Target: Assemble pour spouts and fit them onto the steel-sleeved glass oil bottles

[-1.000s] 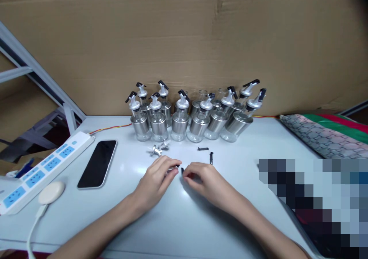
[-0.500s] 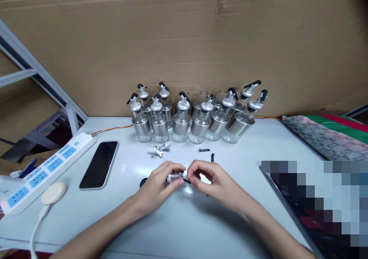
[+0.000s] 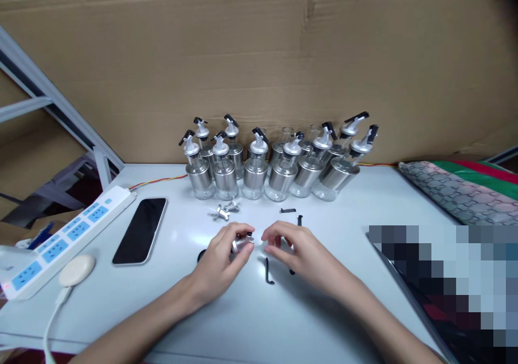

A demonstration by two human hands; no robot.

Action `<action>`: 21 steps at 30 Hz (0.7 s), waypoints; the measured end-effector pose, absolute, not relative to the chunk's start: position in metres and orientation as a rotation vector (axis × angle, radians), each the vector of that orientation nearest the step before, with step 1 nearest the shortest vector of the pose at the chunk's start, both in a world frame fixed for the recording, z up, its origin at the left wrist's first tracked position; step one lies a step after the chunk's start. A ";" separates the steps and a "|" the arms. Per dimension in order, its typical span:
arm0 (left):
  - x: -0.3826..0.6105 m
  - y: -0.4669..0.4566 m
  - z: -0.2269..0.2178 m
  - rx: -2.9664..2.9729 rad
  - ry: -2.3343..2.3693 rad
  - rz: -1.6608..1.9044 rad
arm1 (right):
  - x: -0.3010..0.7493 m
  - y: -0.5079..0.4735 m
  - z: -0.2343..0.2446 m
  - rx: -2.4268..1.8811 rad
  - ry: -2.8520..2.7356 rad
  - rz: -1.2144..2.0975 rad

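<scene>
My left hand (image 3: 224, 256) is closed around a silver pourer spout (image 3: 242, 242), its narrow end with a small black tip poking out between thumb and index finger. Facing it, my right hand (image 3: 293, 248) has thumb and fingers parted, with nothing visible between them. A thin black lever (image 3: 267, 271) with a hooked end is just below the right fingertips; whether it lies on the table or is still dropping I cannot tell. Another black piece (image 3: 292, 272) shows partly beneath the right hand. Two more black levers (image 3: 288, 210) lie beyond it. A black ring-like part (image 3: 200, 255) is half hidden by my left hand.
Several glass bottles (image 3: 254, 176) with steel sleeves stand along the cardboard wall (image 3: 259, 56), most with pourers. Loose silver spouts (image 3: 220, 213) lie before them. At left are a phone (image 3: 140, 231), a power strip (image 3: 67, 242) and a white charging puck (image 3: 76, 270). A patterned bag (image 3: 449, 191) lies right.
My right fingers have parted and let go of the black lever, which is now lower, apart from the spout. My left hand keeps the spout, tilted slightly upward.
</scene>
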State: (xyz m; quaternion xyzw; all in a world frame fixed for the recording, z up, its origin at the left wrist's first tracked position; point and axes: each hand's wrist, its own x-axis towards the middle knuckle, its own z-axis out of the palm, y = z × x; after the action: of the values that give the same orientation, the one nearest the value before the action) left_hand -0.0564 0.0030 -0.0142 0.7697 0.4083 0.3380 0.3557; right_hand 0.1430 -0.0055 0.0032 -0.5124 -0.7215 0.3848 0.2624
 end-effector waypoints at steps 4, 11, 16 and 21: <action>-0.057 0.002 -0.013 1.819 1.102 0.872 | 0.150 -0.010 0.002 -1.240 -2.351 0.990; -0.052 0.005 -0.010 1.299 0.930 0.864 | 0.141 -0.010 0.000 -1.301 -2.350 0.843; -0.050 0.008 -0.008 1.184 0.947 0.889 | 0.141 -0.007 0.006 -1.442 -1.999 0.783; -0.048 0.007 -0.008 1.124 0.967 0.827 | 0.139 -0.010 0.005 -1.353 -1.738 0.573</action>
State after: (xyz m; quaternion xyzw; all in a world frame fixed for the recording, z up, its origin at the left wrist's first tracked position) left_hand -0.0480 0.0065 -0.0083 0.4969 0.4275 0.3657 0.6607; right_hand 0.1391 -0.0096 0.0049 -0.5399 -0.6931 0.2284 0.4195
